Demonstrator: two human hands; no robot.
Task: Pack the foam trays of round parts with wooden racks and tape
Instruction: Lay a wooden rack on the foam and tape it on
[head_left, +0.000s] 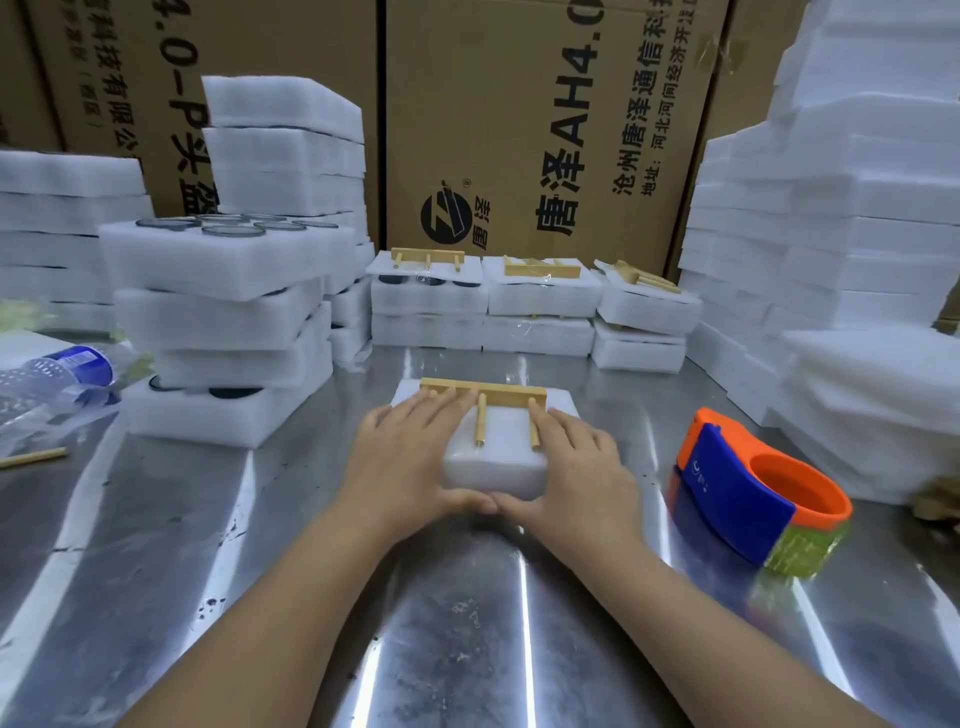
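— Where is the foam tray (500, 465)?
— Under both hands. The left hand (410, 457) and right hand (582, 467) lie flat on top, fingers straight, thumbs against its near side.
— And the rack?
— The wooden rack (498, 393) lies on the tray by the fingertips, pegs between the hands. The tape dispenser (753, 488) sits right of the right hand.
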